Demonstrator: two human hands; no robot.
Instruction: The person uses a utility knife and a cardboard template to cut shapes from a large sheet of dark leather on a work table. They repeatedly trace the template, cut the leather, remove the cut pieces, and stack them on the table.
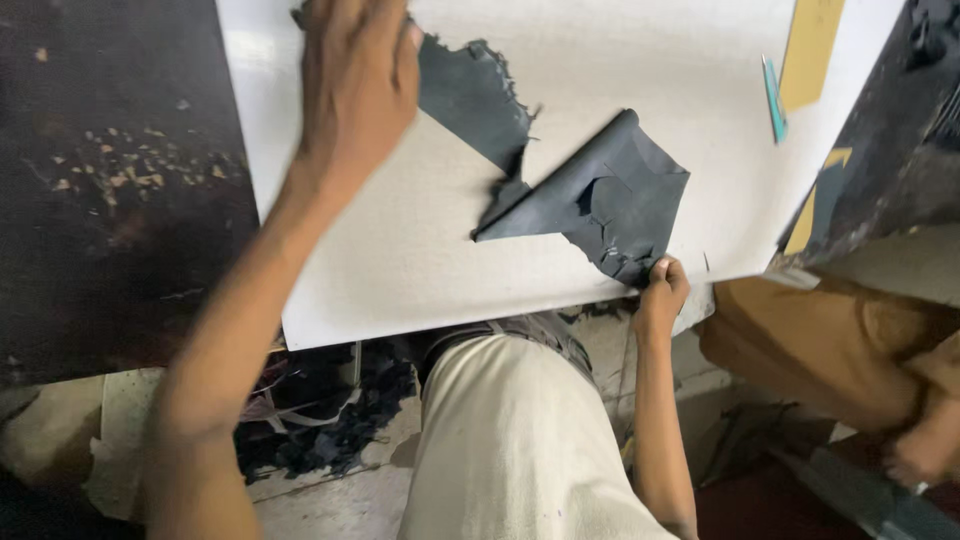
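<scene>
A ragged sheet of dark grey leather [610,195] lies folded over itself on a white cutting board [400,270]. My left hand [355,85] rests flat on the leather's far left part, fingers spread, pressing it to the board. My right hand [660,290] pinches the leather's torn near corner at the board's front edge. The folded flap stands slightly raised between my hands.
A teal pen-like tool [775,100] and a yellow card strip [810,50] lie at the board's far right. A dark stained table [110,200] is on the left. Leather scraps [320,420] litter the floor below. Brown material [820,350] is piled at right.
</scene>
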